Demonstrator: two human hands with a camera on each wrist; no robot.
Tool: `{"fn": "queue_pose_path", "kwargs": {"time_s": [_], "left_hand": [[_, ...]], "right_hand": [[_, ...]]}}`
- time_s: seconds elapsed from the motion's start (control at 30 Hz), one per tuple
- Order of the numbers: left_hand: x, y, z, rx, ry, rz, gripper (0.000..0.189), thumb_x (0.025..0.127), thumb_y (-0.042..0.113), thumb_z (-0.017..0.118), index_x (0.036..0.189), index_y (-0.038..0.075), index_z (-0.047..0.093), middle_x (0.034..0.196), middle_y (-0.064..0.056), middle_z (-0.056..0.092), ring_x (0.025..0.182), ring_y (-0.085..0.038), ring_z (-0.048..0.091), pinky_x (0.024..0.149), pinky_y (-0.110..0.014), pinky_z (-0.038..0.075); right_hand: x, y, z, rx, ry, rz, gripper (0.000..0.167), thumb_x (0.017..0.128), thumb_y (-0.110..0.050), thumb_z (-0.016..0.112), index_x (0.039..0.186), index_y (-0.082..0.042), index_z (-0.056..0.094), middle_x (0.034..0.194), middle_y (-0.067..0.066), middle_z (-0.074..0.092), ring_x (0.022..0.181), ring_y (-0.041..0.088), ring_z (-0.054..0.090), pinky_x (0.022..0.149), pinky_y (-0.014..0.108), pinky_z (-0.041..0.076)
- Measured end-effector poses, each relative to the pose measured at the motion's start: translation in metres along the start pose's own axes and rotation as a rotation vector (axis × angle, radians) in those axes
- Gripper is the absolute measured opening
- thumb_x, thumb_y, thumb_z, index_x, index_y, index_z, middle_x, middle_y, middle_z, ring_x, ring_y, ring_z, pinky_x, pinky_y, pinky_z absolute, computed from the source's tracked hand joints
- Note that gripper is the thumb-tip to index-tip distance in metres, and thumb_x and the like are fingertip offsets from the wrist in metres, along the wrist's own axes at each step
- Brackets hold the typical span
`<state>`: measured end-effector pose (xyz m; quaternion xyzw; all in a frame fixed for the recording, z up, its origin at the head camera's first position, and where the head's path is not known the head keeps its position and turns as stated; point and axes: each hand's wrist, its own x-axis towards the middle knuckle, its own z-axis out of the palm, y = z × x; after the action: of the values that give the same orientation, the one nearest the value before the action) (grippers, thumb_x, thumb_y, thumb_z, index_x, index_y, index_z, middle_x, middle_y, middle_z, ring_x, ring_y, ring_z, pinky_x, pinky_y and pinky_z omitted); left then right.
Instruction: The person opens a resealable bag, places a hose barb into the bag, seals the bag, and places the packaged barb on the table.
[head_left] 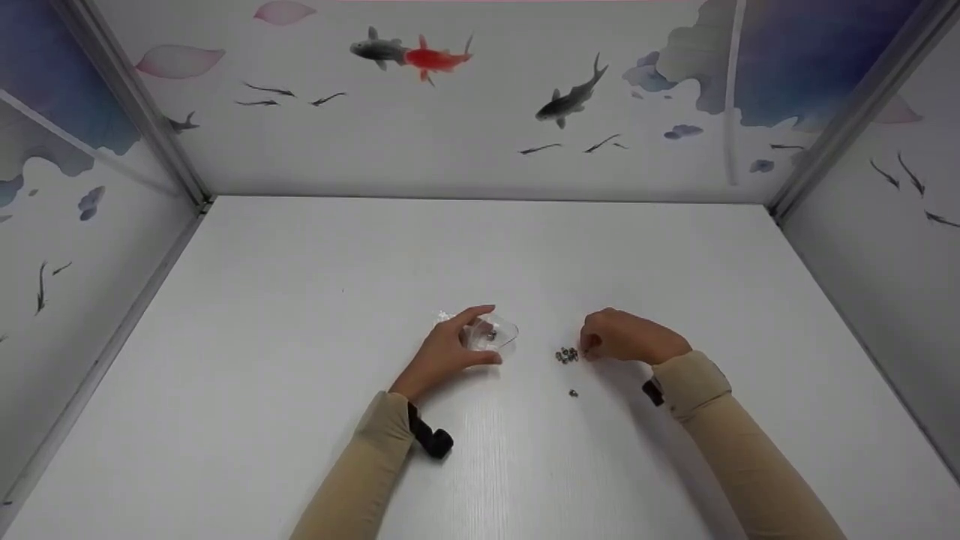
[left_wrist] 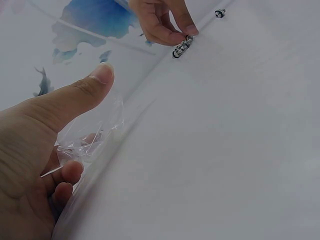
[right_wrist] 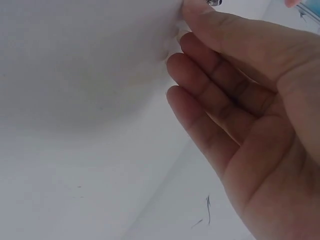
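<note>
Container of clear plastic sits on the table within the curve of the left hand, left of a small cluster of metal pieces. One metal piece shows through its wall. The left hand's thumb lies along the near side and its forefinger reaches over the far side, the two tips spread well apart; in the left wrist view the other fingers bend round behind the crinkled plastic, so the hand holds it loosely. More clear plastic shows just beyond the back of this hand.

The right hand is at the right edge of the cluster, its thumb and forefinger brought close together at the end piece; whether they pinch it, I cannot tell. Its remaining fingers are half bent, with nothing against them in the right wrist view. A single piece lies apart from the cluster, nearer the person.

Both arms wear tan sleeves, with a black device at the left wrist and another at the right. Behind the table stands a pale wall painted with a red fish and dark ones.
</note>
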<state>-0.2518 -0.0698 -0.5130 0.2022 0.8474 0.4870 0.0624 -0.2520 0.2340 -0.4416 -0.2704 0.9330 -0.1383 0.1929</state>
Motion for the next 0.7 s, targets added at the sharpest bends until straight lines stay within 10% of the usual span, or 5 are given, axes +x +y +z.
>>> {"fn": "queue_pose_path", "kwargs": {"time_s": [0.23,0.7], "left_hand": [[0.000,0.002,0.001,0.004,-0.016,-0.013,0.080,0.071,0.040,0.084,0.142,0.027,0.048,0.122,-0.002,0.058,0.078,-0.016,0.044,0.074,-0.033,0.039],[0.000,0.002,0.000,0.006,-0.010,-0.015,0.081,0.071,0.040,0.084,0.142,0.028,0.047,0.126,-0.001,0.058,0.092,-0.018,0.047,0.086,-0.037,0.041]], "right_hand": [[-0.001,0.001,0.000,-0.008,0.001,0.012,0.011,0.086,-0.005,0.070,0.092,-0.013,0.075,0.095,-0.002,0.068,0.091,0.014,0.060,0.081,0.032,0.051],[0.006,-0.010,-0.010,-0.035,0.034,-0.019,0.012,0.086,-0.007,0.071,0.097,-0.008,0.075,0.097,0.001,0.070,0.089,0.014,0.061,0.080,0.031,0.052]]}}
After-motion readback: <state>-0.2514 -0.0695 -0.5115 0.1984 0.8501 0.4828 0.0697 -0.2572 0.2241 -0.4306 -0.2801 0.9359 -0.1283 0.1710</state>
